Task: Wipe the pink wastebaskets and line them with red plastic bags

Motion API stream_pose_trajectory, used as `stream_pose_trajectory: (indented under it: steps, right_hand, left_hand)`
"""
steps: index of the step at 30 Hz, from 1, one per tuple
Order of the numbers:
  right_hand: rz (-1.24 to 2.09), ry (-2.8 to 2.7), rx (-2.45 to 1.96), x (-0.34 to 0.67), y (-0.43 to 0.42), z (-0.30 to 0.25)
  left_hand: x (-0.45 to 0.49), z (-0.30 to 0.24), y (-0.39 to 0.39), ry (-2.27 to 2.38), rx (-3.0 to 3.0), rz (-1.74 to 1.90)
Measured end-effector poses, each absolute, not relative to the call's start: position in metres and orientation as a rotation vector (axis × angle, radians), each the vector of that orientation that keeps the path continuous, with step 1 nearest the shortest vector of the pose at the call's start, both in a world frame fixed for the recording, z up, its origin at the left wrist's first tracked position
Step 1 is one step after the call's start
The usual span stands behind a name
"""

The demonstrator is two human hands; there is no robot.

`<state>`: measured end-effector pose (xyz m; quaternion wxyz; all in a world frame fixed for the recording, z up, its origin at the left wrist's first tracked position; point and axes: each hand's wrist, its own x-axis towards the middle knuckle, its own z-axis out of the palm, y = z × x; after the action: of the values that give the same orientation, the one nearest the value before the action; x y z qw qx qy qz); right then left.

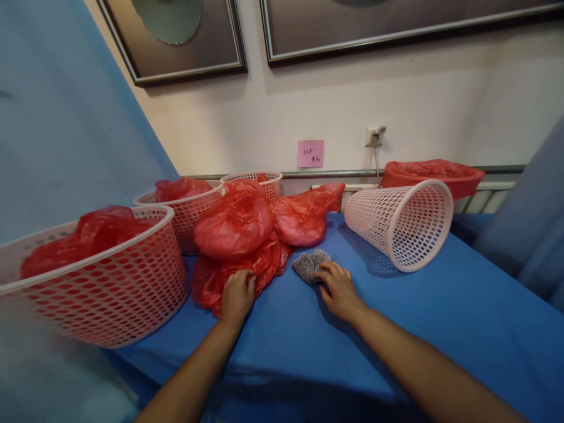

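Note:
My left hand (238, 294) is at the near edge of a heap of red plastic bags (240, 220), its fingers curled onto the thin film. The fingertips are partly hidden in the folds. To the right, my right hand (340, 289) has its fingers closed on a crumpled grey speckled cloth (308, 267) that lies on the blue table cover (282, 335). Behind the cloth, another puffed-up red bag (302, 217) leans against the heap.
At left stand a large white perforated basket (176, 218) lined with red plastic and two more baskets behind it. A white perforated wastebasket (399, 261) lies on its side at right. Beyond it is a red-lined bin (434, 176). A pink note (311, 153) and a socket (373, 138) are on the wall.

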<state>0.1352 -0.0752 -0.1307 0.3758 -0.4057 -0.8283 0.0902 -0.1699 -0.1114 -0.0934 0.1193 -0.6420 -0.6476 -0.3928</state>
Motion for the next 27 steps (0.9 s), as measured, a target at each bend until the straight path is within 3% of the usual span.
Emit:
stream_pose_trajectory:
  steps: [14, 21, 27]
  right_hand:
    - [0.01, -2.168, -0.877, 0.117, -0.102, -0.114]
    - [0.361, -2.222, -0.708, 0.107, -0.111, -0.105]
    - [0.692, -1.555, -0.738, 0.15, -0.093, -0.083]
  left_hand:
    - [-0.104, -0.087, -0.164, -1.457, -2.328, -1.338]
    - [-0.069, -0.089, -0.198, -1.235, -2.779, -1.245]
    - [-0.06, -0.083, -0.184, -1.338, -2.515, -1.258]
